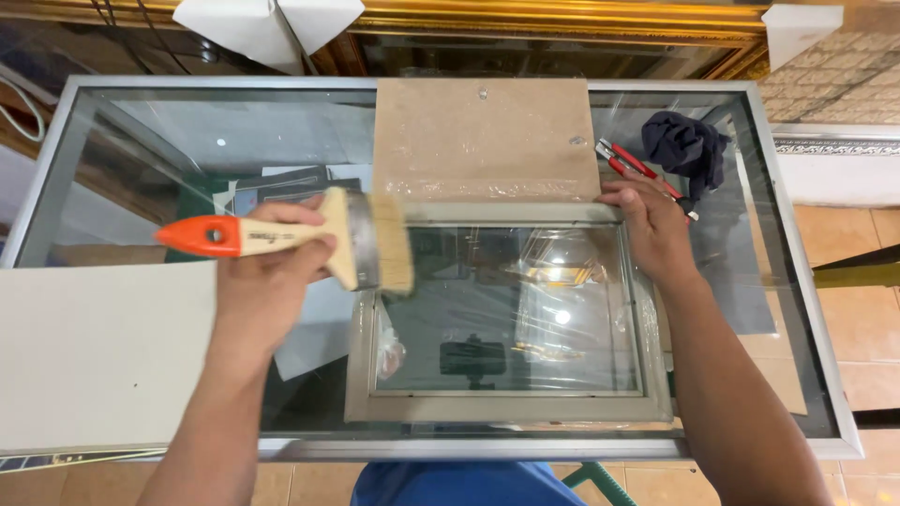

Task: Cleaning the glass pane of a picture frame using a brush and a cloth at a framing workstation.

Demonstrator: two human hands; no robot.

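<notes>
My left hand point(267, 272) grips a wide paintbrush point(309, 237) with an orange-tipped wooden handle. Its pale bristles hang over the upper left corner of a grey-green picture frame point(506, 406). The frame lies flat on a glass-topped table point(797, 281) and holds a pane of reflective glass. My right hand point(652, 230) rests on the frame's upper right corner, fingers pressed on its edge. A brown backing board point(483, 136) lies just beyond the frame, touching its far side.
A white board point(103, 351) covers the table's left front. Red-handled pliers point(633, 164) and a dark cloth point(689, 145) lie at the far right. A gold ornate frame point(562, 19) runs along the back. Tiled floor shows to the right.
</notes>
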